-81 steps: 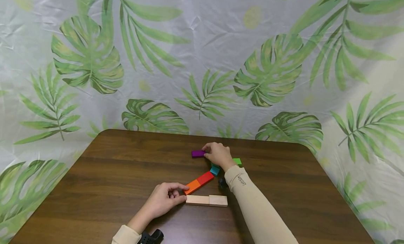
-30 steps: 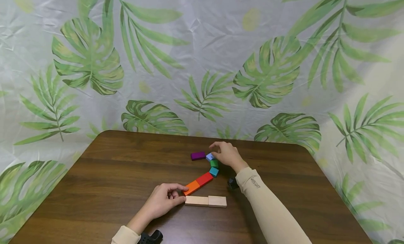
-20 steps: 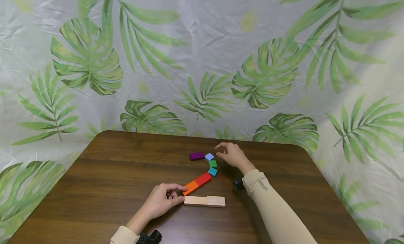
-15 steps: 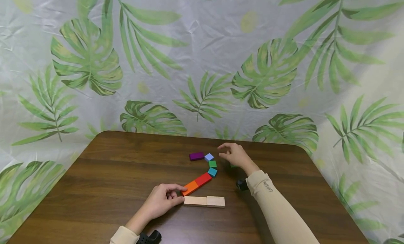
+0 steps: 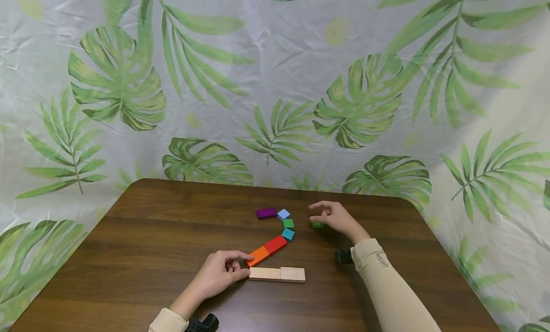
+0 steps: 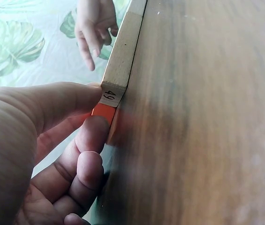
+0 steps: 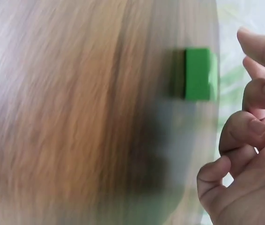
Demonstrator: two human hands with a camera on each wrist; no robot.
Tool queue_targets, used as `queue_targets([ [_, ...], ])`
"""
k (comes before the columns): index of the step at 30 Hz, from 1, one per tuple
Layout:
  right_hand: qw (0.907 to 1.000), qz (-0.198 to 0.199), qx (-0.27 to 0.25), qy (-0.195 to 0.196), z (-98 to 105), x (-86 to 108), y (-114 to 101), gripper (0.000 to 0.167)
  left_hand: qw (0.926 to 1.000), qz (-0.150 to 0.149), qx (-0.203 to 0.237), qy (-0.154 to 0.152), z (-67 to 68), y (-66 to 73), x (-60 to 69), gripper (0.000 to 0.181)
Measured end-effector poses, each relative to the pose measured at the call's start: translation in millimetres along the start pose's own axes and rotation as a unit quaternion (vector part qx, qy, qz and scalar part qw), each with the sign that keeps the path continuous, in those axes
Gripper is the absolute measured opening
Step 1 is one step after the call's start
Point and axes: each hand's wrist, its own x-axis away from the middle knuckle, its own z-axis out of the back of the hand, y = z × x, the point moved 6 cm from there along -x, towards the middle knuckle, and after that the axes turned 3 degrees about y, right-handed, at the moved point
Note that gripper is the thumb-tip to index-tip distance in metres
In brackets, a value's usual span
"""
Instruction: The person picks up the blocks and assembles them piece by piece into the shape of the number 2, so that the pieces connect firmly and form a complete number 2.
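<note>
My left hand pinches the near end of the orange block, its thumb against the end of a plain wooden block; the number 49 shows on the wood in the left wrist view. A red block continues the orange one, followed by a teal block, a green block, a light blue block and a purple block in a curve. My right hand, empty with fingers apart, hovers by a separate green block, which it partly hides in the head view.
A second wooden block abuts the first. All blocks lie on a dark brown wooden table. Behind its back edge hangs a leaf-patterned cloth. Dark devices sit at both wrists.
My right hand has left the light blue block in the curve and moved right and nearer, over to the separate green block. The left hand stays where it was.
</note>
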Motion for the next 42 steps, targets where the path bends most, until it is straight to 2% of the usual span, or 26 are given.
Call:
queue_targets([
  [11,0.9995,-0.029,-0.009,0.002,10,13.4,24,0.046,0.9999,-0.005,-0.01,0.006,0.2,0.3,0.5,0.023],
  [17,0.9992,-0.04,-0.004,-0.006,9,16.6,26,0.046,1.0,-0.001,-0.007,0.004,-0.4,-0.6,0.8,0.023],
  [24,0.9992,-0.036,0.012,-0.013,6,15.2,26,0.045,1.0,-0.001,-0.008,0.003,-0.8,-0.9,0.5,0.023],
  [42,0.9988,-0.047,-0.003,-0.012,6,19.0,29,0.045,0.9999,-0.003,-0.012,0.008,-0.8,1.4,0.0,0.023],
])
